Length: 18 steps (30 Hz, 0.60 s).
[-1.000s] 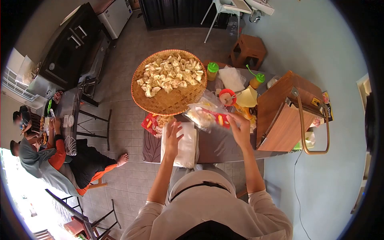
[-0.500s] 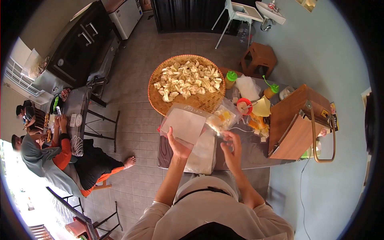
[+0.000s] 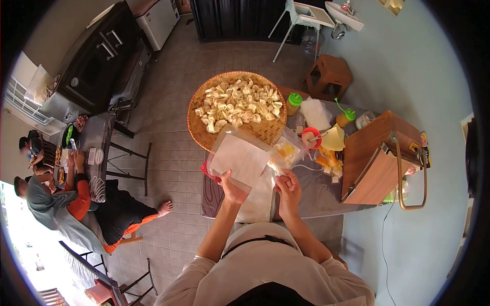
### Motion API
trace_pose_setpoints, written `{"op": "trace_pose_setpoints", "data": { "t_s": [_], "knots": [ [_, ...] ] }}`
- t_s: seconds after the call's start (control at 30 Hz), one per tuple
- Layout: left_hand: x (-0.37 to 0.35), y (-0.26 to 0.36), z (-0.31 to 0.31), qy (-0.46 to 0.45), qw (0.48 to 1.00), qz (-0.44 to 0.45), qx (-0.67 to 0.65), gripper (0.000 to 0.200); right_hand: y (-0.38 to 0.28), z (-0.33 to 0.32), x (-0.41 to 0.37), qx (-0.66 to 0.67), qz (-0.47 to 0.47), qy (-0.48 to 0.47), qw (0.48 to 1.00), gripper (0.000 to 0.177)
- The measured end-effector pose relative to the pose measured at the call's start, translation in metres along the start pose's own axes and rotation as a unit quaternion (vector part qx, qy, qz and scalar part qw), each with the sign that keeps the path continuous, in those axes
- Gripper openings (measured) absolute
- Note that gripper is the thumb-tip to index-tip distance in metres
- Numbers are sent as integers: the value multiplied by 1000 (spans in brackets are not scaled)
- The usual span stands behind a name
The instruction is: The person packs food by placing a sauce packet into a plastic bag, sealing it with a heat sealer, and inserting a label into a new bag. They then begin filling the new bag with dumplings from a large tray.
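My left hand [image 3: 235,190] holds a clear plastic bag [image 3: 236,157] with a pale, whitish panel, thumb on top and the other fingers hidden beneath. Close to the bag's right side, my right hand [image 3: 289,193] has its fingers pinched together; what lies between them is too small to make out. Under both hands, pale plastic sheets or bags [image 3: 253,206] lie on the table [image 3: 316,196]. Beyond the held bag is a round woven tray [image 3: 204,136] heaped with pale folded dumplings [image 3: 240,102]. A clear packet with yellow and white contents [image 3: 287,149] lies to its right.
Green-capped bottles [image 3: 294,102], a red cup [image 3: 311,137], a yellow sheet [image 3: 333,137] and a wooden box [image 3: 375,168] stand or lie on the right. A brown stool [image 3: 329,76] is behind. Other people, one in orange sleeves [image 3: 79,206], sit at a table on the left.
My right hand has moved left and closer to the bag, and its spread fingers have come together. The bag in my left hand has tilted and shifted slightly, and a red item shows beside it.
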<state>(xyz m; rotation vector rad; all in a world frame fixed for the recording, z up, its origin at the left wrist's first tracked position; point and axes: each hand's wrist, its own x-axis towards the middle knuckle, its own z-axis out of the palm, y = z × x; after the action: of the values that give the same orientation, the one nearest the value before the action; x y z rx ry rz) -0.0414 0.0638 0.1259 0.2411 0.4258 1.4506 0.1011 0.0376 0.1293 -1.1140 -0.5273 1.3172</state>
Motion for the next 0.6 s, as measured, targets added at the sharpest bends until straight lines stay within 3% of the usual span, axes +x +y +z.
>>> {"op": "trace_pose_setpoints", "data": {
  "t_s": [0.13,0.2,0.23,0.47,0.6],
  "knots": [
    [2,-6,6,-56,998,-17,17,81,-3,-3,4,16,25,-2,1000,22],
    [3,-7,14,-74,997,-15,21,82,-7,-4,6,-27,-62,-2,998,22],
    [3,-6,18,-93,995,-13,27,83,-9,-6,8,-26,-61,-2,998,22],
    [2,-18,27,-86,996,4,26,87,-10,-24,12,-11,-113,5,994,21],
    [12,-11,20,-56,997,10,-46,89,-21,-34,20,4,-173,-6,985,19]
  ]
}}
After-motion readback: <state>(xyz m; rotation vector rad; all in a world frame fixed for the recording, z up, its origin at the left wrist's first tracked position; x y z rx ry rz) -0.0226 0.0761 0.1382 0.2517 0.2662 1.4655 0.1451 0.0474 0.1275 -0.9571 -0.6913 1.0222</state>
